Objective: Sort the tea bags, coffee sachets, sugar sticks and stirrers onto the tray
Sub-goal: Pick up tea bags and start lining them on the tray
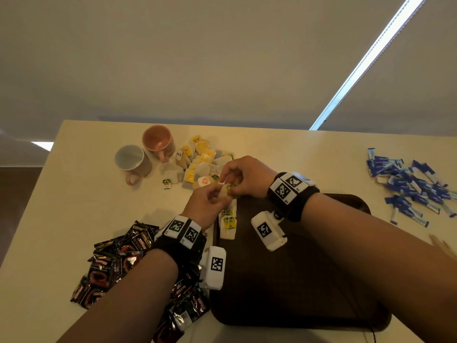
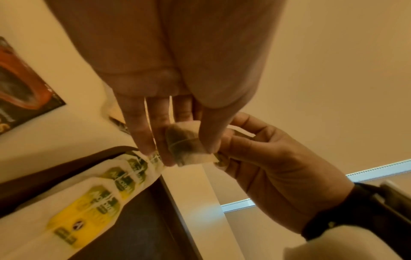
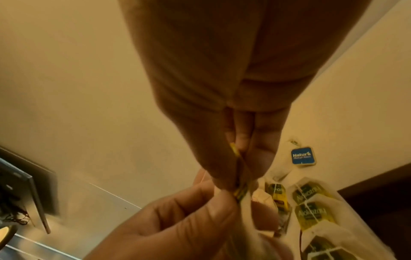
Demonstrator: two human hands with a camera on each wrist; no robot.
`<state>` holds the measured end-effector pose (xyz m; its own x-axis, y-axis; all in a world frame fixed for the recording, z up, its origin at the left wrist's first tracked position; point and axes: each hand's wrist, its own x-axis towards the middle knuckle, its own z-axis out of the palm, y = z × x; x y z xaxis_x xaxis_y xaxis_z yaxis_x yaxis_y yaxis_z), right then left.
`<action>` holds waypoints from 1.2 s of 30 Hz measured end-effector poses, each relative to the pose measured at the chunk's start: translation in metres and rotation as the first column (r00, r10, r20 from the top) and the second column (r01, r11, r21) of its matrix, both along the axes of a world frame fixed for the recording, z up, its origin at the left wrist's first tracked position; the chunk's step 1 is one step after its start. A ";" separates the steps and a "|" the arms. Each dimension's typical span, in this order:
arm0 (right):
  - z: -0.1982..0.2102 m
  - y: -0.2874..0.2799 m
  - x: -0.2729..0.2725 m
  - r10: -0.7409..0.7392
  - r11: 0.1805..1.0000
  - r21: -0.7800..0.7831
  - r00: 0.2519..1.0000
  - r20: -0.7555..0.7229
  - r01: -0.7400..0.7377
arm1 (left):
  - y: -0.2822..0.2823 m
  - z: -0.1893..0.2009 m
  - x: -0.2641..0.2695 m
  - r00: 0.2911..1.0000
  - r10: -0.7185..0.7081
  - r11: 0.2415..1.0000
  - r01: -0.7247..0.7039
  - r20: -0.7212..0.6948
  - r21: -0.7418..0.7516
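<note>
Both hands, the left hand and right hand, are pinching one tea bag together above the tray, seemingly straightening its tag before adding it to the row

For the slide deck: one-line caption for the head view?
Both hands, left and right, pinch one pale paper tea bag above the dark brown plastic tray.

Two mugs, one tray, two hands sharing one tea bag

Dim, warm yellow cast throughout. Bright daylight strip glared upper right in head view. Wrist views soft, motion-blurred; wide-angle edges stretched; shadows faint.
</note>
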<state>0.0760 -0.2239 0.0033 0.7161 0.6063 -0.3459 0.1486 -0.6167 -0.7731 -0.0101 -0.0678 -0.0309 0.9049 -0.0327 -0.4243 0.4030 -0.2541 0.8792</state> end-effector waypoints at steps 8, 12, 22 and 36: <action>-0.022 0.004 0.026 -0.240 0.968 -0.060 0.969 0.062 0.244 | 0.014 -0.012 -0.010 0.987 0.138 0.990 -0.138 -0.082 0.001; -0.036 0.005 0.057 -0.204 0.898 -0.346 0.953 0.222 0.273 | 0.019 -0.016 -0.012 0.983 0.148 0.989 -0.148 -0.106 0.001; -0.076 0.036 0.090 0.050 0.812 -0.581 0.986 0.158 0.052 | 0.024 -0.022 -0.009 0.978 0.190 0.982 -0.189 -0.089 0.016; -0.087 0.032 0.093 -0.091 0.811 -0.567 0.989 0.115 0.141 | 0.020 -0.023 -0.010 0.978 0.172 0.984 -0.165 -0.119 0.064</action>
